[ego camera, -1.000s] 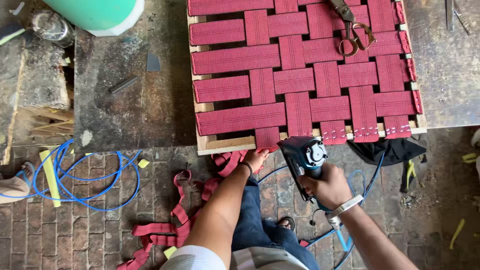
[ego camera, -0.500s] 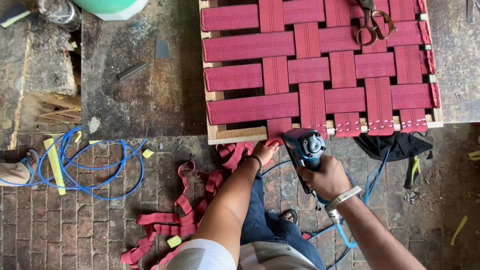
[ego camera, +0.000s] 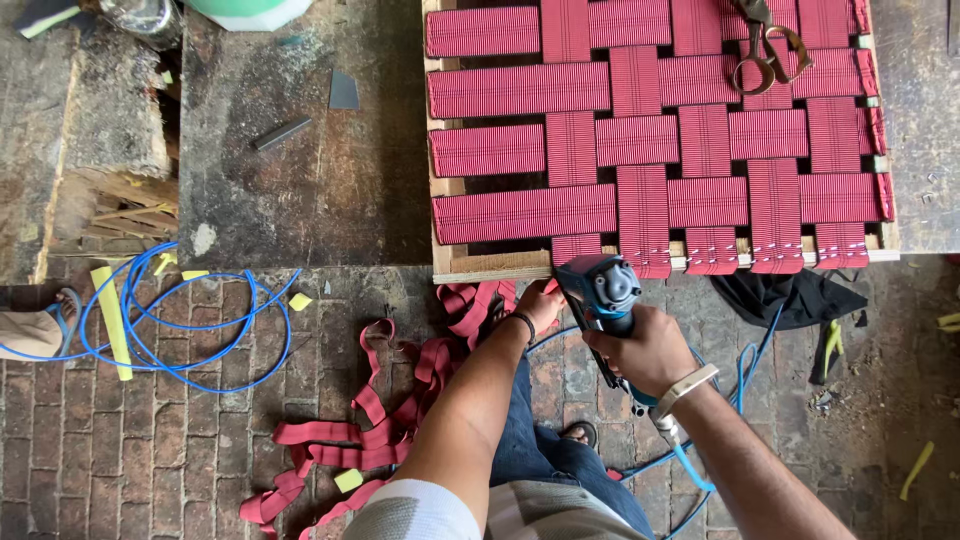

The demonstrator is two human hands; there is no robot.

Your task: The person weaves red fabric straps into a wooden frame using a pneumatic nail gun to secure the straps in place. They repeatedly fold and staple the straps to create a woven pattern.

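The right hand has its fingers clamped on a blue pneumatic staple gun, likely heavy and best held by its grip. Beside it, the left hand fingers pinch a soft, limp red webbing strap. Just beyond the fingers lies the wooden frame woven with red webbing, scissors farther off.

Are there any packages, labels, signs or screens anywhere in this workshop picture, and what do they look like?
None can be made out: no package, sign or screen.
Right hand: grips a blue and black staple gun at the near edge of the wooden frame; no label can be made out on it.
Left hand: pulls the red webbing beneath that edge.
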